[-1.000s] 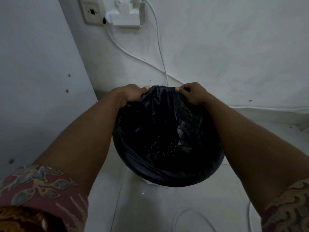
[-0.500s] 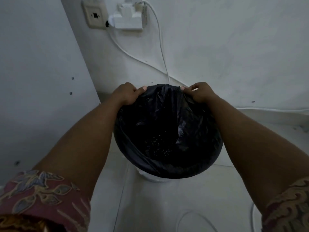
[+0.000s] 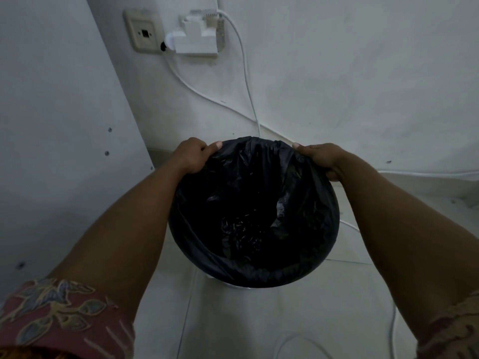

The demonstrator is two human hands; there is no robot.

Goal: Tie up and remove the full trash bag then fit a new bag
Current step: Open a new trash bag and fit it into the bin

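A black trash bag [image 3: 255,211] lines a round bin on the floor, its edge folded over the rim all the way round. Only a thin strip of the white bin [image 3: 230,283] shows under the bag's near edge. My left hand [image 3: 193,154] grips the bag's edge at the far left of the rim, thumb on top. At the far right of the rim my right hand [image 3: 322,160] pinches the bag's edge, fingers curled over the outside. The bag's inside is dark and crumpled; I cannot tell what lies in it.
The bin stands in a corner between a white wall [image 3: 337,73] and a pale panel [image 3: 51,125] on the left. A wall socket [image 3: 143,35] and a white adapter [image 3: 195,38] sit above, with white cables [image 3: 246,81] running down behind the bin. More cable [image 3: 298,343] lies on the tiled floor.
My two hands have moved apart along the far rim, the right one sliding further round to the right, stretching the bag's edge wider over the rim.
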